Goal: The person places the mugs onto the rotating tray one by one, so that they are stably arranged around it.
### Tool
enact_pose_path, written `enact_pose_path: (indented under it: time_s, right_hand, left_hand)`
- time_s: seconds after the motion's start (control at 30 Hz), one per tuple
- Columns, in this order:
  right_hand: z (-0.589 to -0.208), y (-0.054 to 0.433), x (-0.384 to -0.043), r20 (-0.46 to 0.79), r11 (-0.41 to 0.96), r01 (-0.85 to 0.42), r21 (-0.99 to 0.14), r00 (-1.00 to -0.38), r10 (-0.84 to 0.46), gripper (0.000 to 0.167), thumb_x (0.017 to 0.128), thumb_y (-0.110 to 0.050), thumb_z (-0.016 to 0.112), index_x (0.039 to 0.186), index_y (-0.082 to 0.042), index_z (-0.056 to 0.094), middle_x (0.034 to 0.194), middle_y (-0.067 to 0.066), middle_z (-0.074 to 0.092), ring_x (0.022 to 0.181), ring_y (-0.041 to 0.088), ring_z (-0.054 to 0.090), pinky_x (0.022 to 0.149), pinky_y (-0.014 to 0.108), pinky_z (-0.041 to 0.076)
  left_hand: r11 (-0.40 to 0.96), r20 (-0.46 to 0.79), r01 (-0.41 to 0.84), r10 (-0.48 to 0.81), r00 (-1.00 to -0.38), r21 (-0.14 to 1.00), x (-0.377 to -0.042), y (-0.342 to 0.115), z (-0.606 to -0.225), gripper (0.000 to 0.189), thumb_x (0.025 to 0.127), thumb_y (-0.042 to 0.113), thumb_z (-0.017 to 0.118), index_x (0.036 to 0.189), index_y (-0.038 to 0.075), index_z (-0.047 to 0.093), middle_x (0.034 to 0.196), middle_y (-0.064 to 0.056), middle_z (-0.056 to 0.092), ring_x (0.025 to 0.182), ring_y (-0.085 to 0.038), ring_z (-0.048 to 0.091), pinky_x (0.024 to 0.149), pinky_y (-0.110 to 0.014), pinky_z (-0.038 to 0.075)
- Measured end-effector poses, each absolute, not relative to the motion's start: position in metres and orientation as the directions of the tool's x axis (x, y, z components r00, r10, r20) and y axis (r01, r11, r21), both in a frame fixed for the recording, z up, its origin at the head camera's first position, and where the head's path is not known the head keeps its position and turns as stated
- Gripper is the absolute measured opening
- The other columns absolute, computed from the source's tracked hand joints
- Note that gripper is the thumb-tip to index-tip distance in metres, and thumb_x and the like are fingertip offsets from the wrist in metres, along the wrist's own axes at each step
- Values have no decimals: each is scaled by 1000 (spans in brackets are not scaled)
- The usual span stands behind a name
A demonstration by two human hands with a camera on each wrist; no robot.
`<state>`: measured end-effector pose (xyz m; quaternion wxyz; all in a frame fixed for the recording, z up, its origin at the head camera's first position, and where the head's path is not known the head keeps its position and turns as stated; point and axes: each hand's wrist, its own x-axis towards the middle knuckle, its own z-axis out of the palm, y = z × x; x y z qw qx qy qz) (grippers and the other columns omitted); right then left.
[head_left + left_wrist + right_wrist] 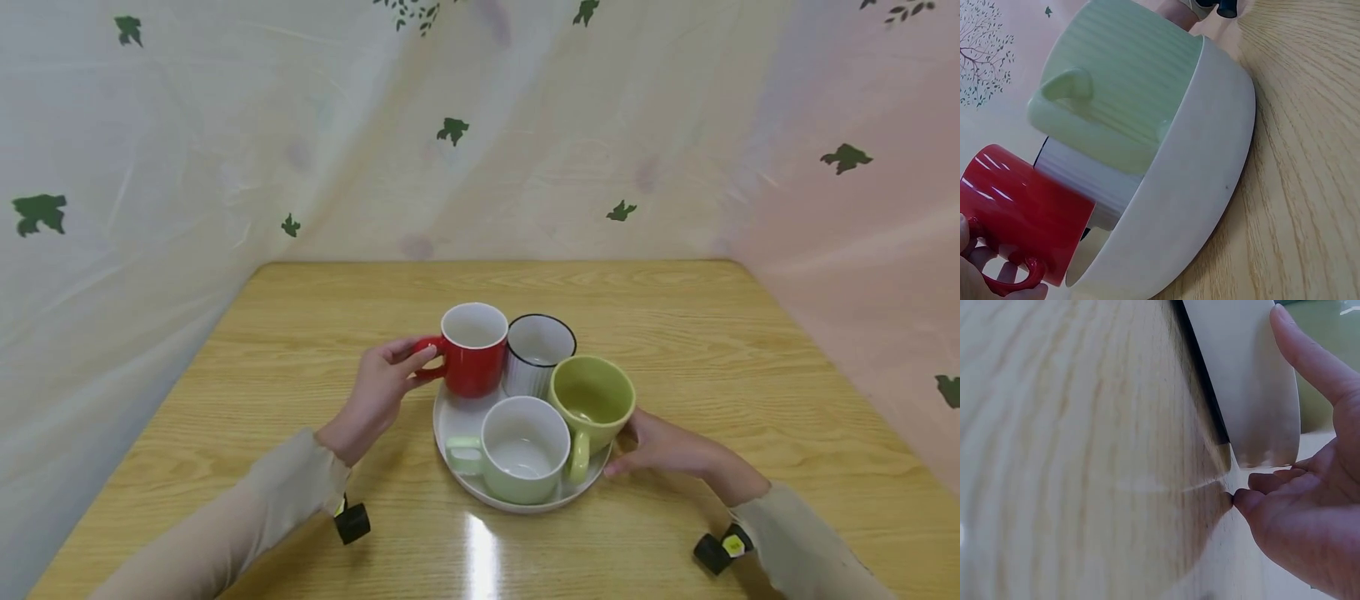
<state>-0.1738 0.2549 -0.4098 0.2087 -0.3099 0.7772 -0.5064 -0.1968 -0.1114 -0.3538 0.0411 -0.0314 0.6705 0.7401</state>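
Note:
My left hand grips the handle of a red mug with a white inside. In the left wrist view the red mug is at the rim of a round white dish; whether its base touches the dish cannot be told. My right hand holds the right side of the dish, thumb on its wall and fingers curled at its edge. On the dish stand a pale green mug, a yellow-green mug and a white ribbed cup with a dark rim.
The dish stands on a wooden table. A pale cloth with green leaf shapes hangs behind and at both sides. Each wrist carries a small black camera, one at the left and one at the right.

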Motion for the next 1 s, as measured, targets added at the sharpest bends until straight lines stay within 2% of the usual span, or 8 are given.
enact_pose_path:
  time_s: [0.07,0.13,0.43,0.67,0.77,0.83,0.9,1.0]
  right_hand:
    - [-411,254,-174,-2,263,-259,-929,-709,-705,95,78,-6,78,148,6,16,149,35,26,136,-2,33,104,4,26]
    - [-411,253,-174,2,244,-247,-938,-706,-708,94,78,-5,78,147,8,16,147,36,27,128,-14,35,104,4,26]
    - [-408,252,-173,-36,291,-221,-931,-735,-677,94,78,-8,79,147,8,17,147,34,29,123,-17,36,102,4,28]
    - [-409,251,-174,-51,298,-212,-931,-732,-680,95,79,-8,78,148,8,15,147,35,28,122,-17,38,102,5,31]
    - [-408,251,-174,-51,315,-222,-923,-739,-672,94,78,-8,78,148,7,16,147,33,30,121,-17,38,103,8,32]
    - [-407,251,-174,-55,344,-236,-909,-749,-660,94,77,-9,79,148,6,18,146,32,33,121,-18,37,110,19,33]
    - [-406,250,-174,-61,365,-242,-899,-756,-652,95,77,-10,80,148,5,19,146,31,34,120,-19,36,116,38,31]
    - [-405,250,-175,-56,366,-252,-896,-753,-656,96,76,-9,80,147,6,19,145,31,35,120,-20,35,112,64,25]
  left_hand:
    - [-108,-99,-101,18,-995,989,-199,-110,-355,35,94,3,60,126,-10,57,99,1,71,97,-13,66,90,-38,58]
    - [-117,-99,-100,14,-995,988,-201,-108,-355,34,94,3,60,126,-10,57,98,2,71,99,-14,66,89,-37,58]
    - [-135,-84,-85,14,-996,987,-209,-101,-356,34,94,4,60,125,-11,58,100,-1,70,103,-19,64,93,-41,56]
    - [-135,-82,-83,13,-997,987,-217,-96,-358,33,94,4,60,124,-9,59,104,-4,70,98,-15,64,94,-42,55]
    - [-143,-74,-76,16,-997,987,-219,-94,-359,33,94,5,61,124,-9,60,104,-3,70,103,-20,64,93,-42,56]
    - [-145,-70,-72,21,-997,987,-221,-93,-360,33,94,4,61,124,-9,59,103,-3,70,105,-23,64,93,-42,56]
    - [-152,-68,-70,23,-997,986,-222,-92,-360,33,94,4,61,124,-9,59,102,-2,70,105,-22,64,92,-42,56]
    - [-153,-67,-70,26,-997,986,-225,-90,-360,32,93,4,61,123,-9,60,103,-4,70,103,-21,65,92,-41,57]
